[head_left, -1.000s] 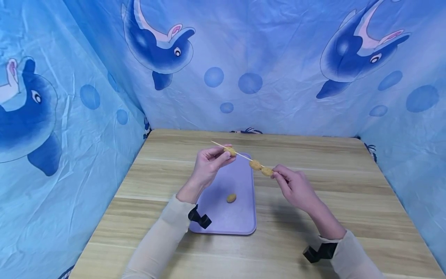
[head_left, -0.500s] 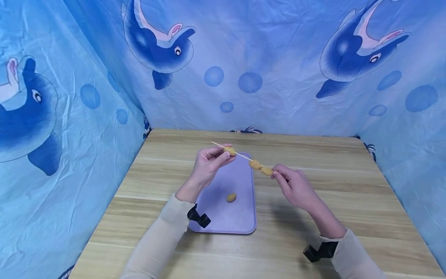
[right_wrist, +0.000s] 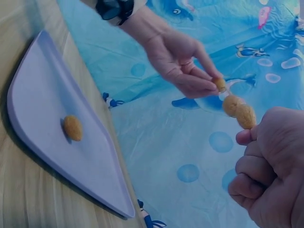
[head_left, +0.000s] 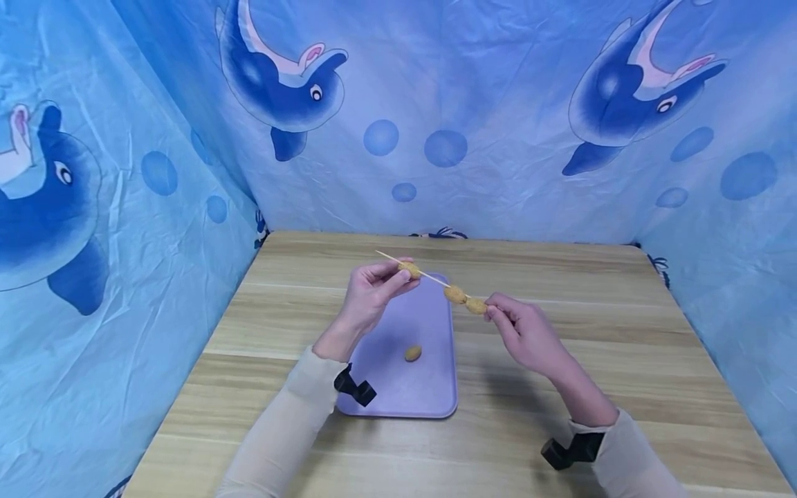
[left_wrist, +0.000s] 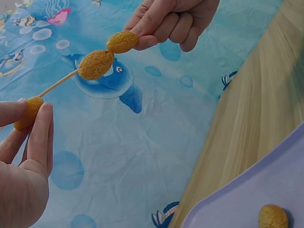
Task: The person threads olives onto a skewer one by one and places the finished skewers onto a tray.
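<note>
A thin wooden skewer (head_left: 434,279) slants between my two hands above the tray. My left hand (head_left: 367,297) pinches an oval golden-brown ball (left_wrist: 31,112) between thumb and fingers, with the skewer running through it and its tip sticking out beyond. Two more such balls are threaded close together toward the other end, one ball (left_wrist: 96,64) touching the end ball (left_wrist: 122,42). My right hand (head_left: 529,335) pinches the skewer's near end right against that end ball, its other fingers curled in; the fingertips hide the skewer's end.
Below the hands, a pale purple tray (head_left: 429,394) lies on the wooden table (head_left: 560,277). One loose golden-brown ball (right_wrist: 72,128) rests on it. A blue dolphin-patterned curtain (head_left: 498,200) stands behind and beside the table. Black cameras are strapped at both wrists.
</note>
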Demonstrator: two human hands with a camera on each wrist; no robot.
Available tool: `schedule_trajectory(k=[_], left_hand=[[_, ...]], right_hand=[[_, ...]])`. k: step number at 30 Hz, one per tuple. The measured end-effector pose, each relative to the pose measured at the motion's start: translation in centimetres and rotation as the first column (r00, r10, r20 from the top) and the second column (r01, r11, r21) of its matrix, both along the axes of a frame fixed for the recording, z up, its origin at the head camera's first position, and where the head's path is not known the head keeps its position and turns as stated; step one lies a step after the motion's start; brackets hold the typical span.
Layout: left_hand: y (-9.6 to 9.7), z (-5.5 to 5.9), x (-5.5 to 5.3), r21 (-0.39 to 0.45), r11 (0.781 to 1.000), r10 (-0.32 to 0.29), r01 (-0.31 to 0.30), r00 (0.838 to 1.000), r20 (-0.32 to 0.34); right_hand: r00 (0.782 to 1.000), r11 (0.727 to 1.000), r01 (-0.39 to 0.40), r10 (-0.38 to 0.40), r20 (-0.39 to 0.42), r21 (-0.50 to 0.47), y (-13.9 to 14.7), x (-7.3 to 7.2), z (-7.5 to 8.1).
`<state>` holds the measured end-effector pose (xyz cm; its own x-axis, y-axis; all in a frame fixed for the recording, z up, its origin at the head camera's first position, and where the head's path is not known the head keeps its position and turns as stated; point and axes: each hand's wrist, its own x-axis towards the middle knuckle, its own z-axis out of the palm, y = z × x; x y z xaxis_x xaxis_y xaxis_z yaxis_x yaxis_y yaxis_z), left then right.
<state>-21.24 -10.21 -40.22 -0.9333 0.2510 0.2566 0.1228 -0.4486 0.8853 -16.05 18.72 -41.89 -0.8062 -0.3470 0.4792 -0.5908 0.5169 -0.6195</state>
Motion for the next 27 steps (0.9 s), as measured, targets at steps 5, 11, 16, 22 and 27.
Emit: schedule_trajectory(k=[5, 11, 16, 22, 27], left_hand=[[0.1, 0.4, 0.0, -0.024, 0.999, 0.03, -0.03, 1.0, 0.001], [0.2, 0.5, 0.2, -0.053, 0.998, 0.046, -0.045, 0.999, 0.023], [0.3, 0.5, 0.3, -0.056, 0.998, 0.029, -0.028, 0.999, 0.024], [0.5, 0.0, 0.4, -0.037, 0.999, 0.024, -0.024, 1.0, -0.007], [0.7, 0.1, 0.4, -0.053, 0.998, 0.037, -0.037, 0.999, 0.001]], right_hand=[[0.995, 0.998, 0.056, -0.052, -0.089, 0.033, -0.4, 0.2, -0.2], [0.983, 0.991, 0.105, -0.09, -0.159, 0.085, -0.9, 0.5, 0.1], [0.987, 0.993, 0.081, -0.068, -0.146, 0.091, -1.1, 0.5, 0.5], [0.998, 0.999, 0.019, -0.017, -0.053, 0.028, -0.8, 0.2, 0.4], [0.999, 1.0, 0.009, -0.009, -0.047, 0.008, -0.8, 0.1, 0.3]])
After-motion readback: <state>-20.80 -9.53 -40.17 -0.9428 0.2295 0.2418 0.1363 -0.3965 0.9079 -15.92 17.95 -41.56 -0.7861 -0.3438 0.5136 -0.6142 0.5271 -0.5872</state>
